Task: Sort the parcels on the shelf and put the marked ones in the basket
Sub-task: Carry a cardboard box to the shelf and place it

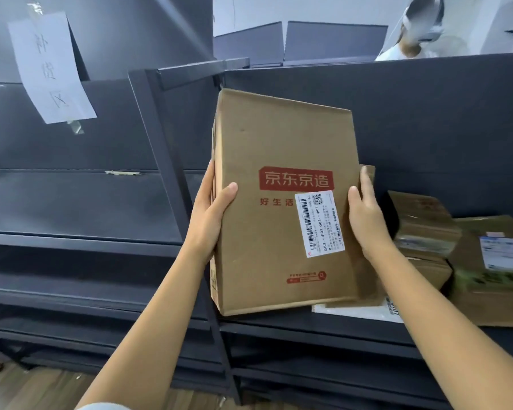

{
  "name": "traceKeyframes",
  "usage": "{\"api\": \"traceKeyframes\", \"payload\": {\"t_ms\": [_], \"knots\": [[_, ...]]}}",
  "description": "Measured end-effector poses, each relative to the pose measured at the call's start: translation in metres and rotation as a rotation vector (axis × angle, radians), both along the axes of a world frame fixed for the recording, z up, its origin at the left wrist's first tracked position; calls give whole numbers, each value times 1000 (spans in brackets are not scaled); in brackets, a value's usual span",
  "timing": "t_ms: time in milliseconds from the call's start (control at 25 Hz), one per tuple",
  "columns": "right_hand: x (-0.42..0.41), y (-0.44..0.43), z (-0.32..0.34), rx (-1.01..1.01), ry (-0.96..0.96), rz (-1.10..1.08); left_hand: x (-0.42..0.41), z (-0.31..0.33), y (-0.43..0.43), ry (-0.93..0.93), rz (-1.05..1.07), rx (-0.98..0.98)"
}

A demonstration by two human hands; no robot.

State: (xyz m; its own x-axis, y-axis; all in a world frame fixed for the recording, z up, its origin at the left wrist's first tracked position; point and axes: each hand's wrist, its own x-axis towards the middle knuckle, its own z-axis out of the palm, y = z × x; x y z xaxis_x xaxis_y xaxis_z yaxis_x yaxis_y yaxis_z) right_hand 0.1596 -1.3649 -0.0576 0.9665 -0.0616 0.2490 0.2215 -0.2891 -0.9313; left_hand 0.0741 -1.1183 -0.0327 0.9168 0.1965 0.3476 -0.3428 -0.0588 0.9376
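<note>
A tall brown cardboard parcel [267, 143] with a red printed logo and a white barcode label [320, 223] stands tilted in front of me, its lower edge at the dark shelf board [279, 324]. My left hand [211, 214] grips its left side, thumb on the front face. My right hand [365, 214] holds its right edge. No basket is in view.
Several smaller taped cardboard parcels [424, 229] and a flat box with a label [498, 261] lie on the shelf to the right. A white mailer [359, 313] lies under the parcel. A handwritten paper sign [51, 66] hangs at upper left. Another person [412, 39] stands behind the shelving.
</note>
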Motion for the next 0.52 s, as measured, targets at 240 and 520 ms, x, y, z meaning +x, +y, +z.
{"api": "traceKeyframes", "payload": {"t_ms": [240, 520], "knots": [[12, 7, -29, -22, -23, -79, 6, 6, 13, 47, -14, -26], [3, 36, -35, 79, 88, 32, -3, -5, 10, 57, -299, -232]]}}
